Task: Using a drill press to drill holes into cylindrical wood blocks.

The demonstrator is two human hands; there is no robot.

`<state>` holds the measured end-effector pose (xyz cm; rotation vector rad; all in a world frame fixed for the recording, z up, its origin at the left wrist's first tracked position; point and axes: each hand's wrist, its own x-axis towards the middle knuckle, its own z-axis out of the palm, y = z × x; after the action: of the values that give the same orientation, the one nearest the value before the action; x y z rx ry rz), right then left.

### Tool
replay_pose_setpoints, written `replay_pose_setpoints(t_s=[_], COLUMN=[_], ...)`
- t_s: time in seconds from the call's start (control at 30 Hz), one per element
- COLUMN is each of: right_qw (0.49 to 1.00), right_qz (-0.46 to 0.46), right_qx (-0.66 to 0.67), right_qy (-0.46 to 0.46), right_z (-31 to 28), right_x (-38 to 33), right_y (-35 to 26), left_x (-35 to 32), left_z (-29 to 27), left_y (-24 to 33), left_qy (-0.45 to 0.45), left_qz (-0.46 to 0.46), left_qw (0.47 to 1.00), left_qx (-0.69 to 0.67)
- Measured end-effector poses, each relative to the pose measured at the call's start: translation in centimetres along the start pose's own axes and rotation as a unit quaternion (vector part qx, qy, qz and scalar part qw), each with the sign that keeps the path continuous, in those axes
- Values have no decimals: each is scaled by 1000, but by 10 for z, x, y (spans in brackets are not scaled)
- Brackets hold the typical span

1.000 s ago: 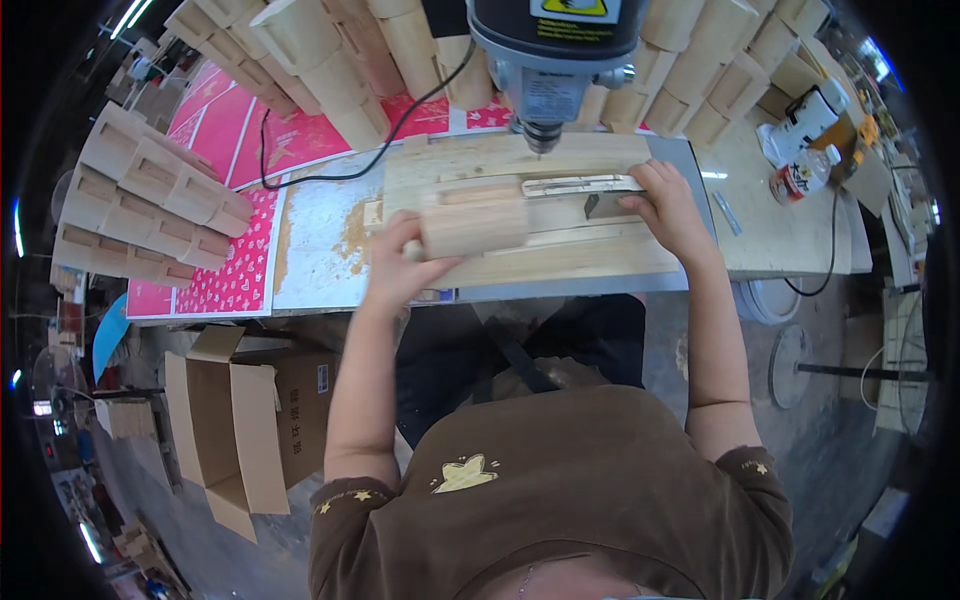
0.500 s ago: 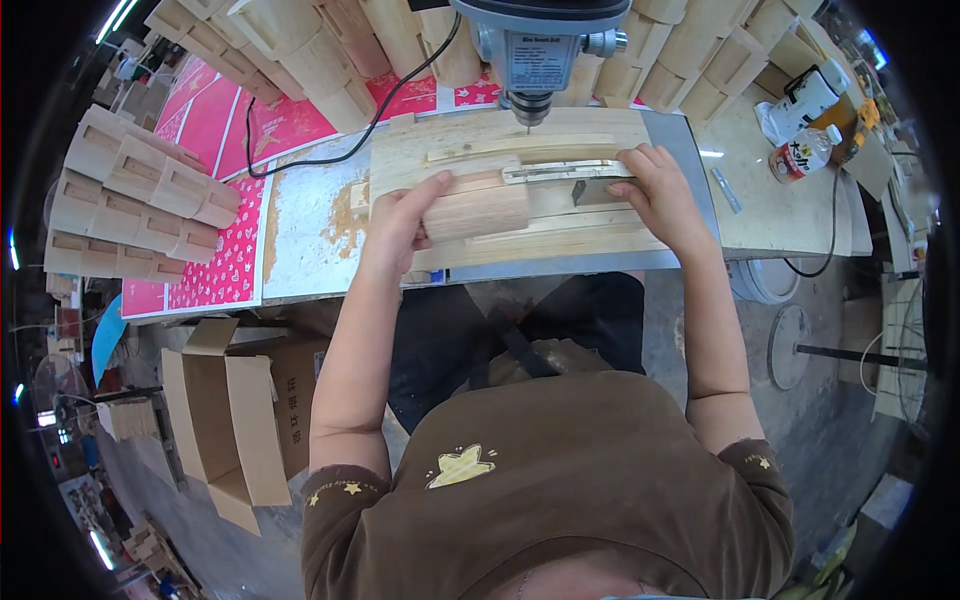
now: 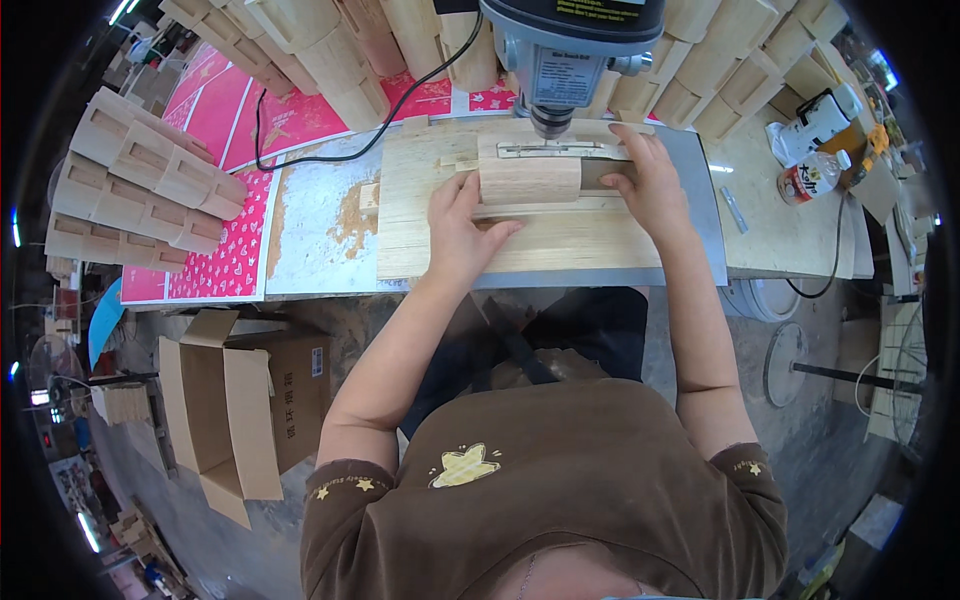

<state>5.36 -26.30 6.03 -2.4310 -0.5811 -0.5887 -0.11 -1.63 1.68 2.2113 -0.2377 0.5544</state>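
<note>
Under the bench drill point(image 3: 565, 80) a pale wooden block point(image 3: 530, 182) with a rounded face lies on a wooden board point(image 3: 420, 240). A narrow slotted metal strip point(image 3: 560, 151) sits along the block's top, beneath the drill chuck point(image 3: 551, 122). My right hand point(image 3: 655, 185) grips the right end of this strip, fingers on its far side and thumb on the near side. Against the block's left end rest the fingers of my left hand point(image 3: 460, 230); its thumb stretches out to the right, apart from the fingers.
Stacks of similar wooden blocks point(image 3: 140, 180) stand at the left, with more along the back. A black cable point(image 3: 400, 95) crosses the table. To the right are a bottle point(image 3: 812, 178) and a small blue-grey tool point(image 3: 733, 208). An open cardboard box point(image 3: 245, 400) stands on the floor.
The wooden block and metal strip have moved right and away from me, under the drill. My left hand has gone from grasping the block to resting at its left end with the thumb out.
</note>
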Motion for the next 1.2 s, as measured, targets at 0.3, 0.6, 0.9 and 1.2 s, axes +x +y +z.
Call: replay_pose_setpoints(t_s=[0.3, 0.6, 0.9, 1.2], right_qw=[966, 983, 987, 958], right_qz=[-26, 24, 9, -98], right_qx=[222, 99, 55, 62], right_qy=[129, 150, 149, 263], right_z=[-13, -104, -82, -4], right_x=[17, 150, 26, -3], right_y=[-12, -65, -95, -43], left_x=[1, 1, -3, 0], left_z=[-4, -1, -6, -1], left_y=[-28, -25, -28, -28], left_qy=[-30, -21, -21, -27], left_qz=[-47, -18, -27, -25], left_qw=[996, 997, 997, 998], left_qx=[63, 68, 64, 59])
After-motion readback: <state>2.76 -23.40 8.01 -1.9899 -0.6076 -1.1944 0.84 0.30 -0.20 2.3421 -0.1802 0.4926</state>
